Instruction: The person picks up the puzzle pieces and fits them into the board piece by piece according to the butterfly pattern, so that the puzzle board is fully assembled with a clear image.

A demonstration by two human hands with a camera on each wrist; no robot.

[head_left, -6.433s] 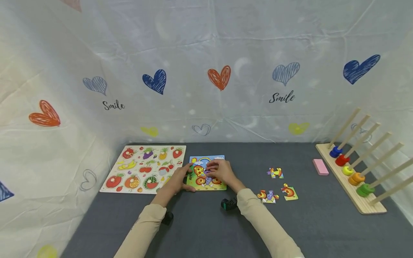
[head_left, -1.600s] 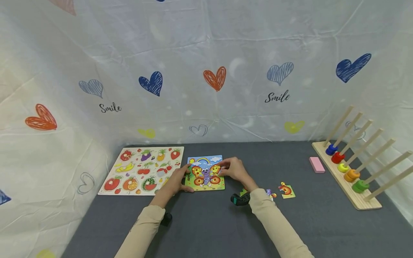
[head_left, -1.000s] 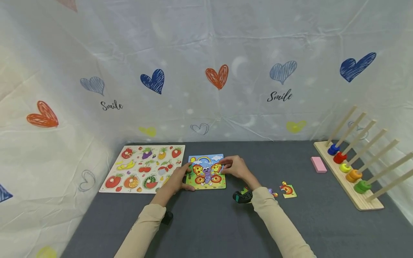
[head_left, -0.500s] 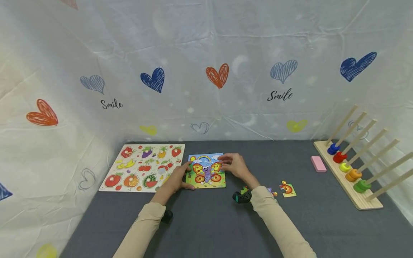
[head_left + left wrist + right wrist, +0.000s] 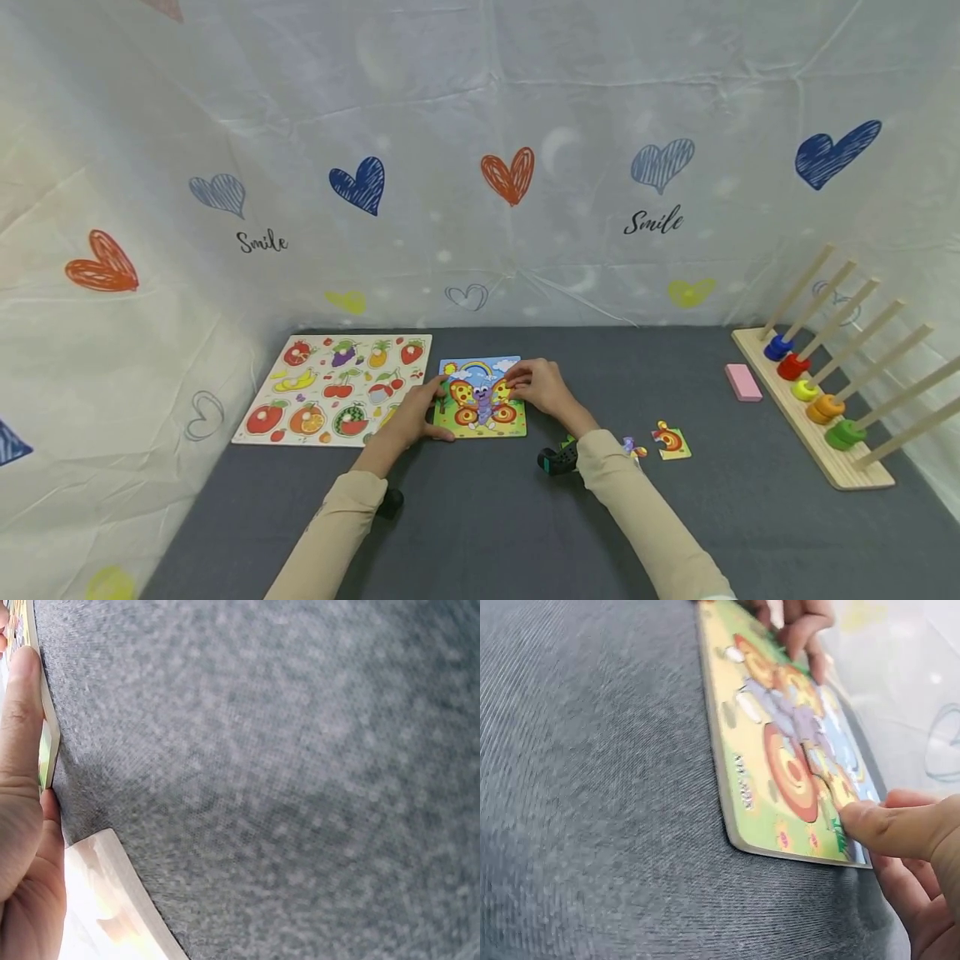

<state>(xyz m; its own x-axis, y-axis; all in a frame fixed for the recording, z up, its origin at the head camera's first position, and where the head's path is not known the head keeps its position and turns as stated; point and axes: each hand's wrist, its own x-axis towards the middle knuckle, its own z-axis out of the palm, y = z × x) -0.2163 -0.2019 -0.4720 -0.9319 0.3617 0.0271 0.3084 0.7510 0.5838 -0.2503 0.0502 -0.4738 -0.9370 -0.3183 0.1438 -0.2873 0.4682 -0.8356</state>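
Observation:
A square butterfly puzzle lies in its board on the table. My left hand holds the board's left side, thumb at the front corner; in the left wrist view the thumb lies along its edge. At the upper right wing my right hand pinches a puzzle piece with thumb and fingertips. In the right wrist view the thumb presses on that wing, where a dark gap shows beside the piece; the fingertips are partly hidden. A loose corner piece lies to the right, with other pieces partly hidden by the right forearm.
A fruit puzzle board lies at the left, close to my left hand. At the right stand a wooden peg counter with coloured rings and a pink block. A patterned white sheet hangs behind the table.
The loose piece that lay farthest back on the right is gone from the table. My right hand has moved from the butterfly's middle to its upper right wing. The left hand stays put.

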